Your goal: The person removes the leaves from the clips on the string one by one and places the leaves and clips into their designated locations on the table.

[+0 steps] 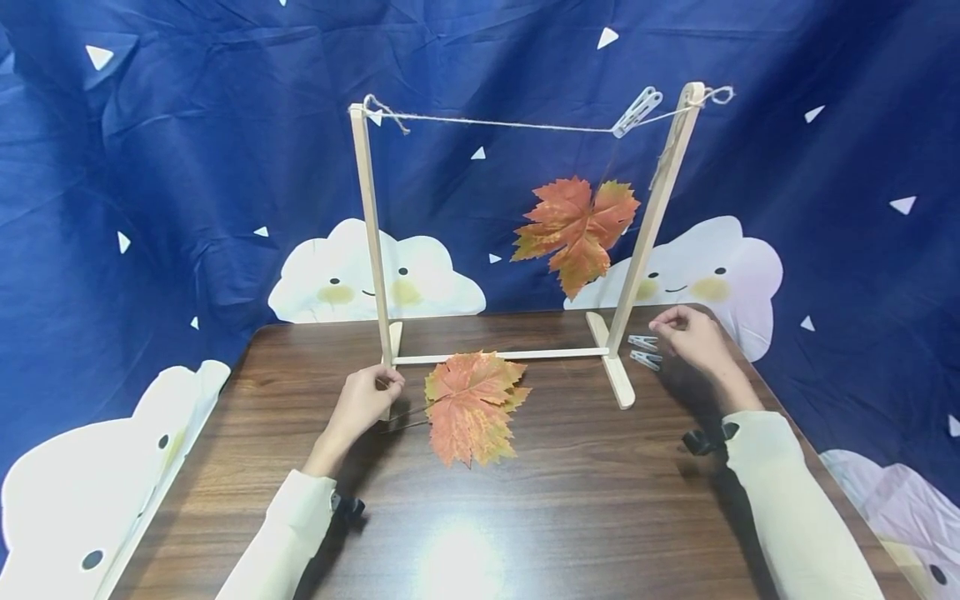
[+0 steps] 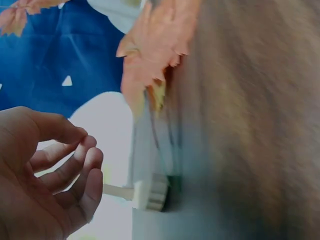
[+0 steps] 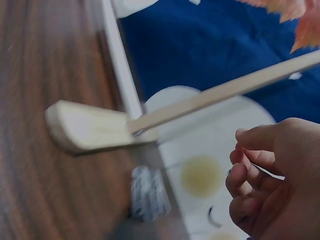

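One orange-red maple leaf (image 1: 576,229) hangs by its stem from a white clothespin (image 1: 637,112) on the string (image 1: 487,123) of a wooden frame (image 1: 371,217). More leaves (image 1: 474,408), overlapping, lie on the table in front of the frame, stems pointing left. My left hand (image 1: 365,398) hovers by the stem ends beside the left post, fingers loosely bent, thumb near the index fingertip; its wrist view shows nothing held. My right hand (image 1: 693,337) is near two clothespins (image 1: 645,352) on the table, fingers loosely curled and empty in the right wrist view.
The frame's right foot (image 1: 618,383) stands just left of the loose clothespins. A low crossbar (image 1: 555,354) joins both posts. Behind the brown table (image 1: 585,500) hangs a blue curtain (image 1: 187,150) with white clouds and triangles.
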A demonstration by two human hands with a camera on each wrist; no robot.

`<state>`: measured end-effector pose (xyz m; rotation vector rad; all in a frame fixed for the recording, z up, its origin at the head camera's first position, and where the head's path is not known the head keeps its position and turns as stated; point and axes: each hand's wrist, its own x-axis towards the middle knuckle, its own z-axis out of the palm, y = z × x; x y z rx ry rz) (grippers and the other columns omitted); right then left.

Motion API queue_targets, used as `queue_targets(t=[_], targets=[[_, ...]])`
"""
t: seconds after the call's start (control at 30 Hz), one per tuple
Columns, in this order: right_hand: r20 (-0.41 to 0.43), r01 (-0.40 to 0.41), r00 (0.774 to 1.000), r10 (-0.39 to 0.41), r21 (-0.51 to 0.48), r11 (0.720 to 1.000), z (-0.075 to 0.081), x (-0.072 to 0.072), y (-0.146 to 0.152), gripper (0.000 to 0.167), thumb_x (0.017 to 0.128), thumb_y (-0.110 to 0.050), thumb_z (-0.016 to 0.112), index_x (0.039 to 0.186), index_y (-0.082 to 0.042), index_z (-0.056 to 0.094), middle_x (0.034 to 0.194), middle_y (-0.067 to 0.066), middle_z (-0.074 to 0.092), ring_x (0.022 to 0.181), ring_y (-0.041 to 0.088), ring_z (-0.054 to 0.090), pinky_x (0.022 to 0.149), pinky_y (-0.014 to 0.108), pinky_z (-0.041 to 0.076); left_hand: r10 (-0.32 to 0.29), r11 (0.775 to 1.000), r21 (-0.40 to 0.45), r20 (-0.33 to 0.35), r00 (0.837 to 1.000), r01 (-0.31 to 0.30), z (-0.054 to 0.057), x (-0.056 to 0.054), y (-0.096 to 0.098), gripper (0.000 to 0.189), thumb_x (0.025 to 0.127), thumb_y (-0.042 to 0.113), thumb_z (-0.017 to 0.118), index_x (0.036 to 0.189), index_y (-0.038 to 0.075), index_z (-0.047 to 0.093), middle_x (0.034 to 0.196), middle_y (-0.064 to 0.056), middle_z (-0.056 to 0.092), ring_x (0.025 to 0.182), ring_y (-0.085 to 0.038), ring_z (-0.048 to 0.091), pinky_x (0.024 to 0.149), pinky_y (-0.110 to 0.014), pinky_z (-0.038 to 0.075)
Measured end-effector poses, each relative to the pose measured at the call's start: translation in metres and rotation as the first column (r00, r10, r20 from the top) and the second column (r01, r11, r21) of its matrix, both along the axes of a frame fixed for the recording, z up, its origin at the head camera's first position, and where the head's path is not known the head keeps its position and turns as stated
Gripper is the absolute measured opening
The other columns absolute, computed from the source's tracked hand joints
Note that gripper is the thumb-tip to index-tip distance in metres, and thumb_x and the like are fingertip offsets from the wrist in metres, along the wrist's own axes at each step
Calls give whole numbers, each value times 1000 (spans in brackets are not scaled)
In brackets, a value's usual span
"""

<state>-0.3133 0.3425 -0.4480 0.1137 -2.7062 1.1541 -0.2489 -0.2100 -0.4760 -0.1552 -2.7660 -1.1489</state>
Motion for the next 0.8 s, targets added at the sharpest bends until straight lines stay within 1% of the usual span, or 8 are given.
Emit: queue_targets(t=[0.03, 0.07, 0.17, 0.27, 0.37, 0.47, 0.63, 0.8], targets=[[-16, -8, 1000, 8, -4, 1000, 5, 1, -2, 27, 105, -23, 67, 111, 3, 70, 101, 24, 75, 67, -1, 61, 62, 18, 49, 0, 1000, 7, -5, 1000, 0, 2, 0, 1, 8, 93, 9, 70, 96, 10, 78, 88, -6, 76, 77, -18, 65, 71, -29, 52], [-31, -18, 999, 17, -11, 1000, 10, 2, -4, 26, 105, -23, 66, 110, 3, 71, 98, 19, 75, 68, -2, 59, 63, 18, 48, 1, 1000, 14, -8, 1000, -1, 5, 0, 2, 8, 93, 10, 70, 97, 10, 78, 89, -6, 76, 78, -19, 65, 72, -30, 52], [-62, -45, 997, 43, -26, 999, 23, 4, -10, 25, 106, -21, 65, 111, 2, 71, 91, -2, 73, 74, -5, 57, 67, 16, 45, -3, 1000, 28, -31, 999, 4, 10, -1, 4, 10, 94, 11, 69, 98, 10, 78, 89, -5, 76, 81, -18, 66, 76, -30, 52], [-87, -55, 995, 50, -48, 997, 36, 6, -15, 24, 105, -20, 67, 111, 2, 71, 83, -22, 63, 72, -6, 58, 64, 15, 46, -12, 999, 43, -55, 998, 15, 17, -3, 7, 9, 94, 10, 70, 98, 10, 78, 88, -5, 76, 80, -16, 65, 76, -28, 52], [-122, -55, 991, 49, -50, 997, 49, 9, -19, 24, 104, -21, 68, 111, 2, 72, 88, -24, 65, 76, -11, 58, 66, 11, 47, -18, 997, 69, -78, 997, 24, 28, -4, 12, 8, 92, 8, 70, 96, 10, 77, 87, -5, 76, 78, -16, 65, 73, -26, 52], [-160, -63, 986, 52, -61, 996, 64, 14, -25, 24, 104, -20, 69, 110, 3, 73, 91, -22, 69, 74, -9, 60, 63, 11, 49, -18, 996, 87, -104, 994, 27, 41, -5, 19, 8, 92, 7, 70, 95, 10, 77, 86, -6, 76, 78, -16, 65, 72, -25, 51], [-181, -74, 982, 58, -86, 994, 90, 22, -39, 21, 103, -19, 70, 110, 1, 74, 79, -23, 63, 60, -6, 56, 51, 15, 45, -34, 991, 124, -128, 991, 50, 65, -6, 31, 8, 93, 7, 69, 96, 10, 77, 85, -5, 76, 78, -16, 66, 75, -26, 53], [-188, -86, 980, 67, -93, 992, 116, 28, -54, 21, 103, -19, 70, 112, 0, 74, 72, -17, 58, 53, -2, 51, 45, 20, 39, -67, 984, 155, -166, 984, 93, 88, -7, 45, 8, 95, 7, 70, 97, 8, 77, 88, -8, 77, 80, -18, 68, 78, -27, 54]])
